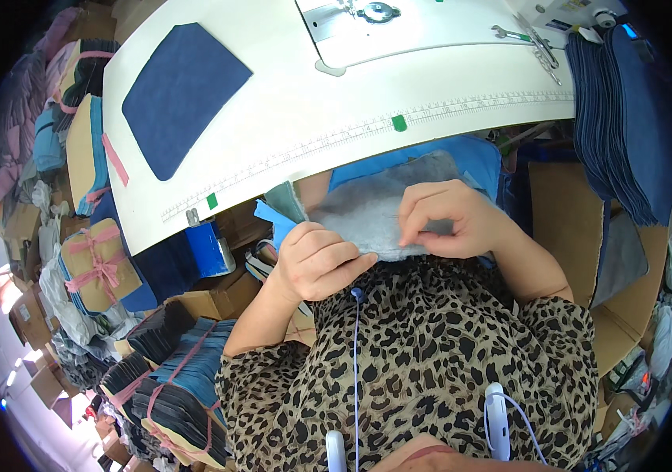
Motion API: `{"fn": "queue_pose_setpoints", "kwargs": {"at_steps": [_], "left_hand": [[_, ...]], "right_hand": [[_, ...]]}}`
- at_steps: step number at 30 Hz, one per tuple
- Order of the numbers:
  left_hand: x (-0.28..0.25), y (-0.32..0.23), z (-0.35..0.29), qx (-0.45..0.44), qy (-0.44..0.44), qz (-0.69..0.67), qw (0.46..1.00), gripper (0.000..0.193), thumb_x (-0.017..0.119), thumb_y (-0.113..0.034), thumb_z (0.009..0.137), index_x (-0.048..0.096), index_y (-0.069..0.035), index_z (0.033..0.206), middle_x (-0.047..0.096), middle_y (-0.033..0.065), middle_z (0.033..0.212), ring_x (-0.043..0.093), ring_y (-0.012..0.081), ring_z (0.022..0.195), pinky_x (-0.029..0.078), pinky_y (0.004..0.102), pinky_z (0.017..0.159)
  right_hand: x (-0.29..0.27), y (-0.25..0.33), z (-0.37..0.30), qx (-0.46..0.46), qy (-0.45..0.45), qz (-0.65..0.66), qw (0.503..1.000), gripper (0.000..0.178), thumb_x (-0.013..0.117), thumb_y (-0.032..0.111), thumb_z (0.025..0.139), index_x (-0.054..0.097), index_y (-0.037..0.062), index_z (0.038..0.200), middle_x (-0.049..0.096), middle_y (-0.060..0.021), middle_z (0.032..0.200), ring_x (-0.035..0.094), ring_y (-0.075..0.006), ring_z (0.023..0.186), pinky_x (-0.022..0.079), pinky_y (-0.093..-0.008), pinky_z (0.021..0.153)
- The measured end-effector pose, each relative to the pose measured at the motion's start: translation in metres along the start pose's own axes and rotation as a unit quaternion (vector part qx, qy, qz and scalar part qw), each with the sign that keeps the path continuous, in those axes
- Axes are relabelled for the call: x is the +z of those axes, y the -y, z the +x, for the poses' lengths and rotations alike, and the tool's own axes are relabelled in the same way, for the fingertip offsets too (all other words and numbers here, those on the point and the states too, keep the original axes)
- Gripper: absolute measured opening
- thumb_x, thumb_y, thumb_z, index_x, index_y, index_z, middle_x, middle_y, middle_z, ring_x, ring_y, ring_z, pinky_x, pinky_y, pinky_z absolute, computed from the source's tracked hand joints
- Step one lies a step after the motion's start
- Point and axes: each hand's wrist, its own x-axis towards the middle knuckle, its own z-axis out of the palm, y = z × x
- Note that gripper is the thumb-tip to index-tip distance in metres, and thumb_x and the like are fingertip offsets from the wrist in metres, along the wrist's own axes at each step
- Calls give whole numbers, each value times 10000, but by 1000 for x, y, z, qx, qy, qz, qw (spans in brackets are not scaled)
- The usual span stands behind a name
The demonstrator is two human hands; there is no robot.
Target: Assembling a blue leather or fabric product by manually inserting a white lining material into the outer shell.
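A grey plush fabric piece [371, 208] lies across my lap, just below the table's front edge. My left hand [316, 259] is closed on its left edge, the thumb stretched along the near border. A light blue strip of cloth [274, 220] sticks up beside that hand. On the right, my right hand [450, 220] bends over the same fabric, thumb and forefinger pinched together at its near edge. Whatever is between those fingertips is too small to make out. Bright blue cloth [473, 161] shows beneath the grey piece.
A white sewing table [289, 102] with a printed ruler strip carries a dark blue fabric panel [182, 98]. The sewing machine plate [375, 12] and a wrench [513, 33] are farther back. Dark blue panels [619, 126] hang at the right, above a cardboard box [564, 220]. Tied bundles [186, 370] stand left.
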Motion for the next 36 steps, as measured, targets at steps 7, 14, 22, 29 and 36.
{"fn": "queue_pose_setpoints", "kwargs": {"at_steps": [7, 14, 22, 29, 36], "left_hand": [[-1, 0, 3, 4, 3, 6, 1000, 289, 712, -133, 537, 732, -130, 825, 559, -28, 846, 521, 143, 736, 398, 290, 605], [-1, -1, 4, -3, 2, 3, 1000, 265, 725, -129, 542, 726, -138, 807, 557, -30, 839, 518, 145, 725, 396, 288, 602], [-1, -1, 4, -3, 4, 2, 1000, 255, 733, -127, 547, 725, -139, 801, 558, -29, 844, 520, 145, 727, 396, 289, 603], [-1, 0, 5, -1, 4, -8, 1000, 279, 716, -136, 541, 730, -122, 819, 564, -22, 836, 525, 148, 720, 397, 290, 599], [-1, -1, 5, -3, 4, -15, 1000, 296, 694, -141, 554, 734, -106, 846, 568, -16, 828, 523, 149, 697, 386, 282, 570]], "right_hand": [[-1, 8, 4, -65, -16, -242, 968, 230, 657, -68, 662, 657, 76, 842, 592, -30, 861, 582, -209, 784, 462, -310, 657], [7, 12, 6, -103, -8, -313, 944, 177, 689, 14, 641, 618, 85, 787, 549, -25, 831, 571, -215, 798, 467, -339, 722], [6, 13, 7, -108, -1, -328, 939, 210, 696, -8, 624, 633, 81, 803, 557, -21, 838, 568, -204, 790, 462, -334, 708], [4, 0, 6, -50, 7, -134, 990, 146, 627, -47, 711, 650, 50, 817, 581, -58, 827, 590, -236, 778, 477, -330, 685], [5, -10, 1, 9, -2, 12, 1000, 222, 631, -86, 731, 698, 51, 893, 615, -52, 869, 590, -183, 733, 454, -280, 632]]}}
